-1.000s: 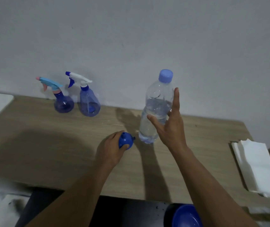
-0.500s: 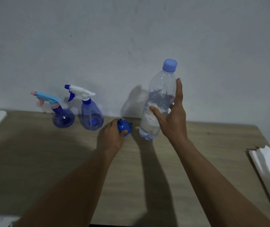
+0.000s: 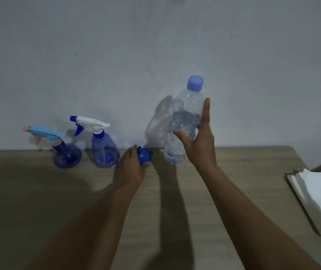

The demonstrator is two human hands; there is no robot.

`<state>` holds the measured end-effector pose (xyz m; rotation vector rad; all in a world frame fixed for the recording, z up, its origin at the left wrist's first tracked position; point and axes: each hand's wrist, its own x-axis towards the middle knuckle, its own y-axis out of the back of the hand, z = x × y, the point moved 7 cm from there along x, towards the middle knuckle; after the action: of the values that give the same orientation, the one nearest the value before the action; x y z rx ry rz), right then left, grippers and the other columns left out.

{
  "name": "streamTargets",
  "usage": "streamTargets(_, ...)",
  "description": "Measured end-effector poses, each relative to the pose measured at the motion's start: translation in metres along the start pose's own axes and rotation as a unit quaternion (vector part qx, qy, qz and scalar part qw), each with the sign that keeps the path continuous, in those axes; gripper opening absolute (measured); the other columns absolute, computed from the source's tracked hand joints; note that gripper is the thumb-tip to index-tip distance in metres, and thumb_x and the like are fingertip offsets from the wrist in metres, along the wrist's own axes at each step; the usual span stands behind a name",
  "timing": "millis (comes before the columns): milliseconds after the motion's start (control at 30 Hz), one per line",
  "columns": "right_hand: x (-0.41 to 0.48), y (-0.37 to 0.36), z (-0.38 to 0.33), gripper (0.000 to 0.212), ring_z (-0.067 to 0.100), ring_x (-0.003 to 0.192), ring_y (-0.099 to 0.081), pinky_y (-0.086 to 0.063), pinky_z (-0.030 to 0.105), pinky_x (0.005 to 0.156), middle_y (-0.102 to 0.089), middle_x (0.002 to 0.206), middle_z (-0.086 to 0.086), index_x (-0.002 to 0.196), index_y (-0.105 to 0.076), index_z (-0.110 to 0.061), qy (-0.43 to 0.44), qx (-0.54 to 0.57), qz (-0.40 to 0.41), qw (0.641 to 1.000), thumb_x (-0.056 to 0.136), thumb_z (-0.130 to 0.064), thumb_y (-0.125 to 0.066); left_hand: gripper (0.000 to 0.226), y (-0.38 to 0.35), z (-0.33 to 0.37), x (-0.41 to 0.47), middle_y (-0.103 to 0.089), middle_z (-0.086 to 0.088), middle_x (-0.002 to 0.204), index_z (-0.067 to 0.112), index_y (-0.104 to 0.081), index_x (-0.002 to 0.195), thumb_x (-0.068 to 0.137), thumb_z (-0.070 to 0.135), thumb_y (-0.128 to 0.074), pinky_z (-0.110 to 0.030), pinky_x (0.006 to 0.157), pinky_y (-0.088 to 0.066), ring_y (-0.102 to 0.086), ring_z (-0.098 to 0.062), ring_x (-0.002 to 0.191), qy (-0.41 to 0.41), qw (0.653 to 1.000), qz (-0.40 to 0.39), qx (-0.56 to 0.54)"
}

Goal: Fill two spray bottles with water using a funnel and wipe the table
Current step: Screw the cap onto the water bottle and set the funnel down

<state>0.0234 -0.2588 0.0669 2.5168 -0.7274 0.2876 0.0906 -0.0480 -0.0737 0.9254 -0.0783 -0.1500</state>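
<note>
We see our right hand (image 3: 198, 141) curled around the lower half of 1 clear water bottle (image 3: 185, 123), capped in blue and lifted slightly tilted above the surface (image 3: 175, 211) near its far edge, while our left hand (image 3: 130, 168) closes on 1 small blue funnel (image 3: 143, 155) just left of the bottle. 2 spray bottles stand along the far edge left of our hands: the white-trigger spray bottle (image 3: 105, 149) just beside the left hand and the pink-and-blue-trigger spray bottle (image 3: 66, 152) beyond it. 1 stack of white paper towels (image 3: 317, 199) lies at the right edge, well apart from both hands.
</note>
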Motion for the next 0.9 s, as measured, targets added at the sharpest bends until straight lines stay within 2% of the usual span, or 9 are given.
streamTargets(67, -0.003, 0.003, -0.004, 0.114, -0.027, 0.115, -0.038, -0.032, -0.009, 0.085, -0.035, 0.141, -0.025, 0.153, 0.011, -0.046, -0.007, -0.010, -0.006, 1.000, 0.085, -0.032, -0.080, 0.083, 0.002, 0.000, -0.005, -0.041, -0.011, 0.150, 0.015, -0.030, 0.151, 0.084, 0.038, -0.074, -0.048, 0.103, -0.046, -0.045, -0.031, 0.134, -0.001, 1.000, -0.013, 0.013)
streamTargets(133, -0.009, 0.008, -0.008, 0.121, -0.020, 0.121, -0.031, -0.030, -0.009, 0.086, -0.031, 0.148, -0.021, 0.153, 0.015, -0.044, -0.017, -0.024, -0.014, 0.999, 0.082, -0.035, -0.083, 0.081, 0.008, 0.002, -0.012, -0.039, -0.010, 0.151, 0.017, -0.031, 0.150, 0.084, 0.040, -0.072, -0.049, 0.098, -0.049, -0.045, -0.032, 0.134, -0.014, 0.999, -0.004, 0.033)
streamTargets(200, -0.018, 0.018, -0.012, 0.118, -0.011, 0.135, -0.030, -0.031, 0.000, 0.098, -0.021, 0.157, -0.021, 0.156, 0.013, -0.041, -0.020, -0.045, -0.014, 0.999, 0.084, -0.039, -0.080, 0.073, 0.020, 0.011, -0.023, -0.048, -0.006, 0.143, 0.020, -0.037, 0.145, 0.084, 0.041, -0.070, -0.047, 0.090, -0.053, -0.052, -0.030, 0.125, -0.042, 0.998, 0.031, 0.045)
streamTargets(267, -0.028, 0.033, -0.013, 0.109, 0.007, 0.148, -0.028, -0.036, 0.021, 0.109, -0.012, 0.165, -0.015, 0.159, 0.008, -0.035, -0.020, -0.075, -0.002, 0.997, 0.088, -0.038, -0.075, 0.069, 0.032, 0.020, -0.037, -0.051, -0.008, 0.137, 0.015, -0.043, 0.140, 0.082, 0.035, -0.075, -0.047, 0.092, -0.051, -0.053, -0.030, 0.123, -0.026, 0.997, 0.062, 0.032)
streamTargets(300, -0.035, 0.041, -0.013, 0.105, 0.011, 0.149, -0.028, -0.037, 0.026, 0.109, -0.014, 0.166, -0.010, 0.159, 0.005, -0.033, -0.027, -0.090, 0.005, 0.996, 0.089, -0.034, -0.073, 0.070, 0.036, 0.022, -0.043, -0.052, -0.012, 0.135, 0.011, -0.046, 0.138, 0.079, 0.030, -0.079, -0.047, 0.093, -0.049, -0.052, -0.033, 0.122, -0.005, 0.997, 0.074, 0.028)
streamTargets(433, -0.064, 0.083, -0.010, 0.089, 0.014, 0.147, -0.031, -0.033, 0.025, 0.111, -0.025, 0.164, 0.000, 0.160, -0.007, -0.025, -0.068, -0.160, 0.036, 0.984, 0.094, -0.020, -0.066, 0.059, 0.044, 0.040, -0.072, -0.058, -0.025, 0.108, -0.001, -0.054, 0.113, 0.063, 0.012, -0.083, -0.049, 0.077, -0.047, -0.056, -0.044, 0.097, 0.031, 0.991, 0.105, 0.076)
streamTargets(567, -0.095, 0.130, -0.002, 0.071, 0.020, 0.141, -0.039, -0.034, 0.026, 0.107, -0.031, 0.160, 0.003, 0.157, -0.021, -0.016, -0.112, -0.223, 0.052, 0.967, 0.096, -0.017, -0.059, 0.043, 0.039, 0.096, -0.095, -0.061, -0.022, 0.094, 0.004, -0.054, 0.100, 0.064, 0.007, -0.077, -0.046, 0.072, -0.046, -0.058, -0.041, 0.088, -0.078, 0.991, 0.104, 0.030)
streamTargets(667, -0.115, 0.172, 0.008, 0.065, 0.024, 0.135, -0.045, -0.040, 0.036, 0.105, -0.033, 0.158, 0.005, 0.155, -0.026, -0.014, -0.154, -0.255, 0.062, 0.953, 0.098, -0.018, -0.056, 0.035, 0.022, 0.163, -0.104, -0.062, -0.014, 0.096, 0.014, -0.048, 0.105, 0.078, 0.010, -0.070, -0.045, 0.074, -0.052, -0.060, -0.034, 0.090, -0.174, 0.982, 0.027, -0.064)
streamTargets(900, -0.149, 0.283, 0.063, 0.054, 0.027, 0.128, -0.051, -0.042, 0.036, 0.098, -0.050, 0.144, 0.008, 0.147, -0.039, -0.013, -0.268, -0.289, 0.090, 0.914, 0.095, -0.017, -0.053, 0.027, -0.054, 0.322, -0.126, -0.063, -0.003, 0.111, 0.019, -0.054, 0.120, 0.094, 0.026, -0.055, -0.038, 0.088, -0.051, -0.060, -0.024, 0.106, -0.383, 0.915, -0.123, -0.035)
